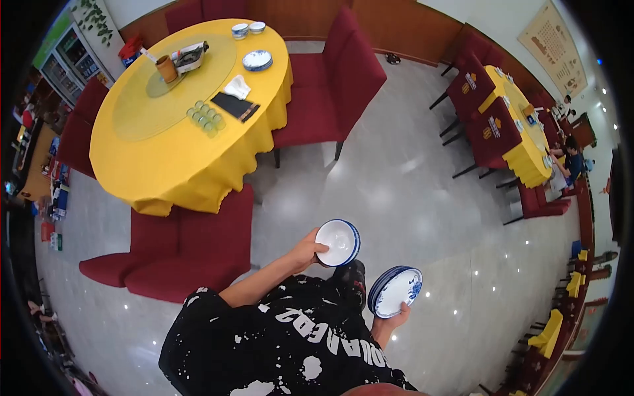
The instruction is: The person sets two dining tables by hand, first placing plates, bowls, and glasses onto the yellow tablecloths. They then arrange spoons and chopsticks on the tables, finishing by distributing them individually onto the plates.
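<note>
My left hand [306, 252] grips a small stack of white bowls [338, 241] with blue outer bands, the thumb hooked over the inner rim. To the right and a little lower, my right hand [394, 319] is closed on the near edge of a stack of plates [398, 294]. These plates are white with blue flower patterns and are held tilted, thumb on the top one. Both stacks are held over the grey tiled floor, in front of my black and white shirt.
A round table [185, 175] with a yellow cloth stands ahead left, carrying plates [257, 60], bowls [240, 30] and upturned glasses [206, 119]. Red chairs [191, 247] surround it. Another yellow-covered table [528, 148] is at right, with a seated person [571, 162] beside it.
</note>
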A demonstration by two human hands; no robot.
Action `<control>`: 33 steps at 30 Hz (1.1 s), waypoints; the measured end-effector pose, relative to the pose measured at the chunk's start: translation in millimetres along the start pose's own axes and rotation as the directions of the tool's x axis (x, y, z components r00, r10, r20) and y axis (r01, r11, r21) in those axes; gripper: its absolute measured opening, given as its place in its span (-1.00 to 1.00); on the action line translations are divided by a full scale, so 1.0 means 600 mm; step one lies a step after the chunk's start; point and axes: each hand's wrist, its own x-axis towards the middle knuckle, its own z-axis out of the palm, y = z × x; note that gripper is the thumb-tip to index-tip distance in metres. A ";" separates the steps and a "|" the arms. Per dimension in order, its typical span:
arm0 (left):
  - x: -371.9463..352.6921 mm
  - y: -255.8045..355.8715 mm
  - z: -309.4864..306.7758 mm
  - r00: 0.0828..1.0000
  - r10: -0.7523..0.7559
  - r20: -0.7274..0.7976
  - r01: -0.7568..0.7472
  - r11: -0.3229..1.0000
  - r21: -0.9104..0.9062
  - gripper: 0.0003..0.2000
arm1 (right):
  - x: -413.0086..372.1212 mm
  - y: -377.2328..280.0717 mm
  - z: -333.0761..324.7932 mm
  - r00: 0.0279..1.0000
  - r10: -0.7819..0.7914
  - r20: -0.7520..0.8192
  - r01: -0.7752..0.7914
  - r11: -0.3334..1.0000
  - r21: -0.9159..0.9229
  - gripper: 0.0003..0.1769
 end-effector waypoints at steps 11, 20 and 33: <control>0.521 0.237 0.203 0.974 0.184 -0.133 -0.197 0.977 -0.088 -0.34 | 0.667 -0.132 0.331 0.934 0.262 0.242 -0.246 0.965 -0.091 -0.23; 0.744 0.412 0.249 0.837 0.262 -0.481 -0.424 0.865 -0.267 -0.36 | 1.116 -0.089 0.720 0.772 0.494 0.400 -0.358 0.858 -0.368 -0.25; 1.021 0.664 0.337 0.491 0.423 -0.761 -0.833 0.483 -0.269 -0.41 | 1.406 0.130 1.295 0.297 0.881 0.369 -0.153 0.425 -0.892 -0.30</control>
